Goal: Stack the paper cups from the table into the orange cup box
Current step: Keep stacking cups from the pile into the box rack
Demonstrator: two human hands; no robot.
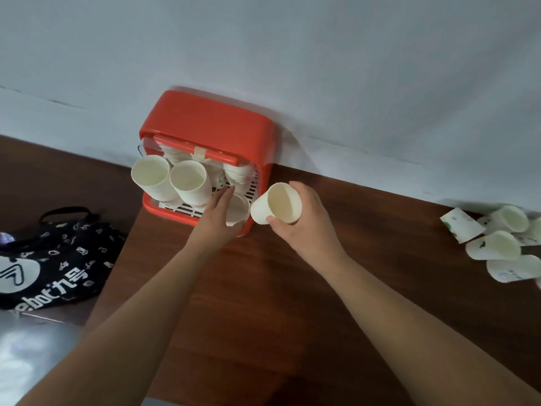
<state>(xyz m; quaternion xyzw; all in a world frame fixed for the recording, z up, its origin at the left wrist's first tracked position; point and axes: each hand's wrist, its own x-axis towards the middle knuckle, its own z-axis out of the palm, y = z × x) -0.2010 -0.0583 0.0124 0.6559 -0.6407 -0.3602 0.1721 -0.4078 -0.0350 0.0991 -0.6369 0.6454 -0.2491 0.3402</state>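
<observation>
Fingers of the right hand are wrapping round a paper cup, holding it tilted just beside the orange cup box. The left hand is reaching into the box, fingers lying straight against a cup in the box; whether the thumb is gripping cannot be told. Nesting appears to be the step in hand. Next, the held cup is needing alignment, mouth to mouth. Loose cups are waiting on the surface.

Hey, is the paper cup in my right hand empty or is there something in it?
Empty. The cup in the right hand tilts its mouth toward the camera, showing only bare pale inside.
</observation>
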